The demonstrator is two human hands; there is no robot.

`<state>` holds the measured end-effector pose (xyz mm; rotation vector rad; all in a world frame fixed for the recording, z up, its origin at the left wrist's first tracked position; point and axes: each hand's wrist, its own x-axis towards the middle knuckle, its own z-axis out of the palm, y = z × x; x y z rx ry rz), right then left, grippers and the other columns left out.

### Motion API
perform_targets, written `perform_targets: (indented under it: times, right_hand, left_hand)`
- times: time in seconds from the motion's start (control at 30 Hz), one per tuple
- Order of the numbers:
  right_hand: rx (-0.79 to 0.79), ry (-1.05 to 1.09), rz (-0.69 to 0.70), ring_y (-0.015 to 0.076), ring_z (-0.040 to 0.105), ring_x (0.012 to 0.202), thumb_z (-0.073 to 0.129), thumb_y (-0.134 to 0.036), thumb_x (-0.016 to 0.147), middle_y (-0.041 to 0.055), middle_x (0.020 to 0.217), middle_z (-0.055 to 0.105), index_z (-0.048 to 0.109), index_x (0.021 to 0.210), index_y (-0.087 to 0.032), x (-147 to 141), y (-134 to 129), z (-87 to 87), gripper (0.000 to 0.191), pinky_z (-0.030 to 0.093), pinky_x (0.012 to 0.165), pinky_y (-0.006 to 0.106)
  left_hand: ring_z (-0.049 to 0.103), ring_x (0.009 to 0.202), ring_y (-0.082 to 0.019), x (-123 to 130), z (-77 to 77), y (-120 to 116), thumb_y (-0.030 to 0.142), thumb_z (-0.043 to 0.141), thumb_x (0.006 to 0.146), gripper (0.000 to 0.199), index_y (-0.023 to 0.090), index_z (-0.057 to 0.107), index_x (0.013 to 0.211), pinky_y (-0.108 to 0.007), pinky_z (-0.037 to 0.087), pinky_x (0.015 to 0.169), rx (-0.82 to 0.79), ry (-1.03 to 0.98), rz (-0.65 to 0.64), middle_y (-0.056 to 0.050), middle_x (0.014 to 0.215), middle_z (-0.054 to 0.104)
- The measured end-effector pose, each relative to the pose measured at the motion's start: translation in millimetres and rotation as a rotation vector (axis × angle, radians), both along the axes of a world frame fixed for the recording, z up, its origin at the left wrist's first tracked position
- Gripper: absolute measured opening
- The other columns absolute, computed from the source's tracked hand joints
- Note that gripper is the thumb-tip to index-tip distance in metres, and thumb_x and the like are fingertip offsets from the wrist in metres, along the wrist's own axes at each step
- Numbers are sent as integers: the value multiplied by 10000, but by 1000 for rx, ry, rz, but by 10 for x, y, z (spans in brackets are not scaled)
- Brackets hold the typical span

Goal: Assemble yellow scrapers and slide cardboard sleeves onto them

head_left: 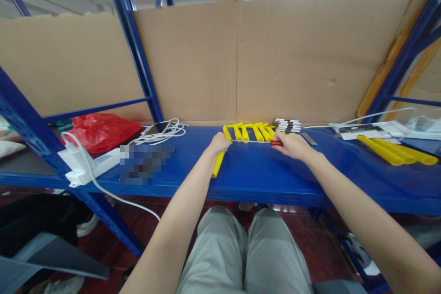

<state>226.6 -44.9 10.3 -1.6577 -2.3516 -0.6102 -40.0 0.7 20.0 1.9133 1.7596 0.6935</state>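
My left hand (219, 143) is wrapped round a yellow tube-like piece (217, 165), which slants down towards the front edge of the blue shelf. In my right hand (290, 145) is the red handle of a screwdriver (276, 143). Its thin metal shaft runs left, and its tip meets the yellow piece beside my left hand. Behind the shaft lie several yellow T-shaped pieces (259, 133) in a row. A stack of small white and black items (288, 125) sits just behind my right hand.
The blue shelf (262, 177) has a cardboard backing (292, 59). At left are a red bag (103, 131), a white power strip (106, 161) and coiled white cable (165, 132). More yellow tubes (382, 151) lie at right. A small flat piece (309, 139) rests near my right hand.
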Motion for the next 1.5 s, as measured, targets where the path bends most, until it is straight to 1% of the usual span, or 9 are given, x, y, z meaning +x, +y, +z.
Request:
perform_targets:
  times: [0.07, 0.17, 0.4, 0.53, 0.7, 0.83, 1.03, 1.33, 1.5]
  right_hand:
    - [24, -1, 22, 220, 653, 771, 503, -323, 913, 86, 857, 713, 591, 973, -208, 15, 7, -5, 157, 382, 606, 284]
    - [34, -9, 42, 224, 654, 835, 499, -328, 921, 95, 914, 712, 605, 949, -208, 13, -6, 12, 162, 395, 631, 283]
    - [-52, 6, -15, 242, 671, 961, 434, -316, 969, 124, 1068, 727, 644, 1038, -184, -36, -38, 43, 257, 443, 706, 301]
    - [-76, 18, -18, 246, 683, 928, 474, -348, 953, 117, 1055, 735, 627, 1074, -193, -42, -35, 24, 248, 440, 687, 298]
    - [-33, -19, -39, 236, 682, 815, 517, -323, 924, 102, 936, 738, 597, 1056, -195, -25, -35, 27, 201, 397, 623, 284]
    - [-56, -23, -19, 240, 683, 878, 501, -315, 938, 102, 990, 737, 633, 1001, -205, -48, -75, 63, 183, 404, 648, 284]
    - [-104, -6, -77, 260, 682, 970, 454, -310, 967, 128, 1090, 732, 656, 1099, -183, -119, -125, 114, 272, 434, 692, 299]
    - [-115, -7, -87, 253, 683, 964, 433, -337, 970, 124, 1075, 737, 656, 1109, -186, -127, -116, 93, 303, 457, 716, 301]
    - [-171, 32, -98, 257, 681, 976, 447, -341, 964, 121, 1099, 731, 654, 1099, -194, -137, -122, 97, 287, 460, 737, 302]
  left_hand:
    - [724, 743, -217, 1, -5, 4, 59, 535, 796, 146, 80, 676, 766, -252, 533, 660, 2, -3, -2, -156, 788, 735]
    - [723, 748, -217, -2, -23, 19, 67, 551, 795, 133, 91, 674, 751, -249, 533, 665, 12, -5, -1, -143, 769, 732]
    - [719, 720, -213, -1, -23, 11, 62, 560, 798, 148, 107, 657, 696, -235, 522, 632, 21, -14, -11, -116, 701, 718]
    - [723, 727, -214, 8, 7, -22, 51, 562, 795, 149, 100, 669, 704, -240, 528, 654, 19, 6, 5, -117, 695, 719]
    - [725, 725, -221, 20, 2, -18, 58, 543, 811, 152, 83, 681, 753, -237, 522, 616, 20, 9, -7, -147, 763, 735]
    - [729, 740, -224, 23, 0, -16, 55, 537, 813, 158, 77, 687, 770, -232, 524, 619, 23, 26, -1, -149, 770, 736]
    - [727, 741, -216, 19, 3, -19, 50, 531, 808, 166, 76, 692, 775, -233, 532, 633, 26, 35, -13, -142, 753, 733]
    - [732, 752, -218, 23, 12, -30, 43, 517, 813, 184, 66, 697, 781, -226, 530, 626, 31, 57, -23, -158, 800, 746]
    - [735, 774, -208, 33, 36, -57, 59, 523, 825, 187, 71, 709, 808, -214, 528, 643, 25, 96, -19, -150, 822, 753]
